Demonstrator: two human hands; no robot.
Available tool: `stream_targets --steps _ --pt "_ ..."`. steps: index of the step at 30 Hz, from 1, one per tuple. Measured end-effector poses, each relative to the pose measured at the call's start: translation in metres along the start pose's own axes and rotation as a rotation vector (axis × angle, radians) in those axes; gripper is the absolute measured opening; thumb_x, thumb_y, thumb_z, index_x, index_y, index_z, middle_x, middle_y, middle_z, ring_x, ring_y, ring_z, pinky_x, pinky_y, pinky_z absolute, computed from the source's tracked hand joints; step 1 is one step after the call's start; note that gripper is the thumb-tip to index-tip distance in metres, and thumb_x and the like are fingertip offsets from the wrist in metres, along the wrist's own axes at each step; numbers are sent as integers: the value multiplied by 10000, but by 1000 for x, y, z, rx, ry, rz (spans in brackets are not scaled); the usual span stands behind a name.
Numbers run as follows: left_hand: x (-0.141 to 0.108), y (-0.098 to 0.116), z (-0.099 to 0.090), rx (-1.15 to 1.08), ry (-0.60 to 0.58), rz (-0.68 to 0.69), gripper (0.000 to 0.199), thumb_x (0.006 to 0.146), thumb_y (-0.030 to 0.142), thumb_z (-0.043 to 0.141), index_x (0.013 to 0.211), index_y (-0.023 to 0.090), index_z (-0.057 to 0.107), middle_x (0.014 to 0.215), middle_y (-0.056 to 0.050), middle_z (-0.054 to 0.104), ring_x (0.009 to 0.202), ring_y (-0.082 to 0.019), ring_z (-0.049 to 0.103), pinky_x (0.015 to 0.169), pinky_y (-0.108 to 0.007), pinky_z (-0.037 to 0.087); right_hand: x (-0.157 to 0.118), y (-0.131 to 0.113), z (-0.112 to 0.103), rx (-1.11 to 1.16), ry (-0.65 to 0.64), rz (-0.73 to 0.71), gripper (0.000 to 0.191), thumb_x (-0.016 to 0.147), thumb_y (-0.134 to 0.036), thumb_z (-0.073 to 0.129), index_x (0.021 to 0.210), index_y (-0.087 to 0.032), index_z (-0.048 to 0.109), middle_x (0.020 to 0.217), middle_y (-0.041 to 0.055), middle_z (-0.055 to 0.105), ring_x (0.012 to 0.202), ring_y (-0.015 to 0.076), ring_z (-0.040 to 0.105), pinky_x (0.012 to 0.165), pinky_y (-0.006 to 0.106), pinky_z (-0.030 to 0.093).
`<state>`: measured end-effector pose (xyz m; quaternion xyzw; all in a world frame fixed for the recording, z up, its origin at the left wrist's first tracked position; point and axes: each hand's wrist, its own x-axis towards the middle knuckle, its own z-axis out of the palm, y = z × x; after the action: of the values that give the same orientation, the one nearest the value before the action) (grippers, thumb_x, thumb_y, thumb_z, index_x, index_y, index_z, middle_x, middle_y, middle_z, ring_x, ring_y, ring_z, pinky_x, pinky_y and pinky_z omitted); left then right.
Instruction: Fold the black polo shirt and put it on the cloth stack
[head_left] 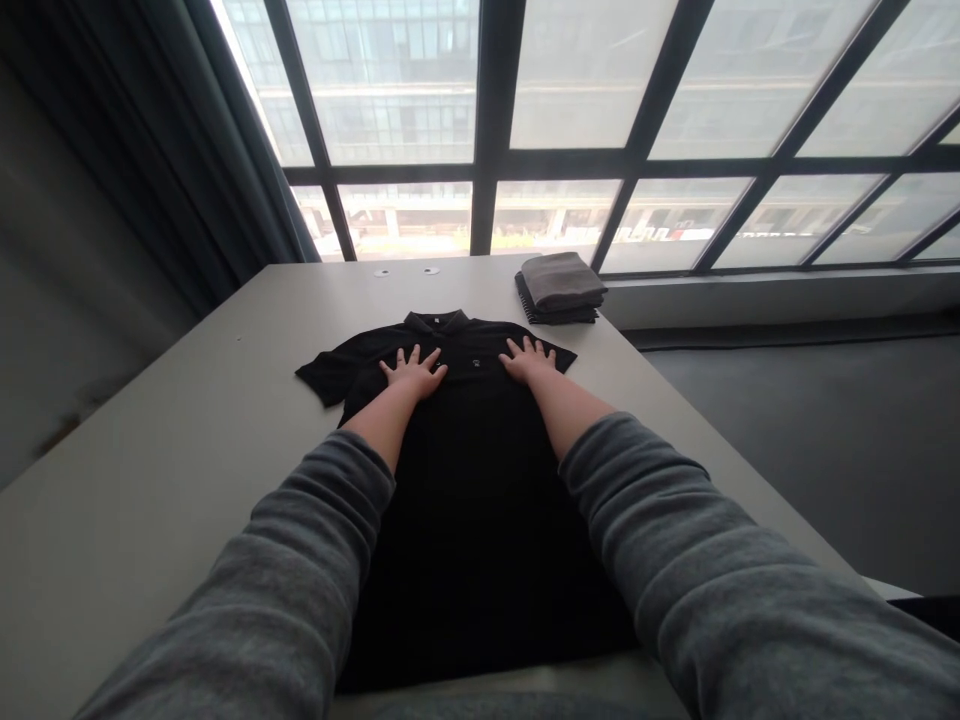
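A black short-sleeved polo shirt [480,500] lies spread out, front side up, with its collar at the far end and its hem toward me. Fingers spread, my left hand [412,373] rests flat on the upper left chest of the shirt. On the upper right chest, near the sleeve, my right hand [528,360] lies flat with its fingers apart. A small light mark shows on the chest between the hands. Both forearms partly cover the shirt's sides.
The shirt lies on a white table [187,480]. A stack of folded dark and grey clothes [562,282] sits at the table's far right corner. Two round white fittings are set near the far edge. Beyond stand large windows [570,80] and a dark curtain [165,120].
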<state>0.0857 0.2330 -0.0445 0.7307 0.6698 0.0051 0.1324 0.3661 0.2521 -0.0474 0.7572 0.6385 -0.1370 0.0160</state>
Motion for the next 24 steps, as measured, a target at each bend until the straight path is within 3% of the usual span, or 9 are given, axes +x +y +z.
stream_targets --steps 3,6,12,14,16,20,24 --pt "2 -8 -7 18 -62 -26 802 949 813 252 1677 481 202 1793 -15 39 1626 -466 16 1159 -855 75 -4 2 1 6 33 -8 778 1027 -733 232 1712 -373 153 1800 70 9 1635 384 29 1268 645 32" --pt "2 -37 -15 41 -82 -136 832 949 800 301 1688 426 225 1790 -64 52 1618 -483 64 1170 -832 146 -10 3 0 16 61 -2 775 1025 -744 217 1707 -378 189 1800 69 17 1630 401 63 1273 628 49" --pt "-19 -156 -20 43 69 -260 850 1003 695 253 1702 211 272 1753 -185 214 1590 -424 269 1226 -657 298 -13 0 -2 10 62 1 765 1035 -727 219 1709 -366 188 1796 83 69 1627 405 80 1272 621 55" --pt "-33 -191 -19 69 117 -279 804 1023 618 236 1692 177 296 1758 -162 212 1607 -403 227 1248 -644 266 -13 0 -2 9 71 1 763 1036 -725 231 1708 -364 194 1795 87 77 1627 405 86 1273 617 60" --pt "-45 -214 -17 92 172 -310 773 1029 579 210 1691 191 299 1768 -129 197 1608 -400 220 1249 -661 245 -13 1 0 9 78 5 761 1038 -722 242 1708 -363 199 1794 92 85 1627 404 92 1273 613 68" --pt "-55 -223 -14 83 187 -334 779 1015 606 208 1690 231 305 1777 -87 181 1608 -376 226 1260 -652 224 -11 1 3 37 132 6 746 1051 -685 257 1699 -316 266 1777 126 167 1617 393 160 1277 588 112" --pt "-54 -219 -16 62 189 -337 794 1006 610 229 1684 207 318 1777 -77 179 1611 -362 221 1269 -637 216 -14 9 2 93 249 10 688 1093 -524 135 1582 -221 514 1662 154 433 1533 329 369 1256 526 233"
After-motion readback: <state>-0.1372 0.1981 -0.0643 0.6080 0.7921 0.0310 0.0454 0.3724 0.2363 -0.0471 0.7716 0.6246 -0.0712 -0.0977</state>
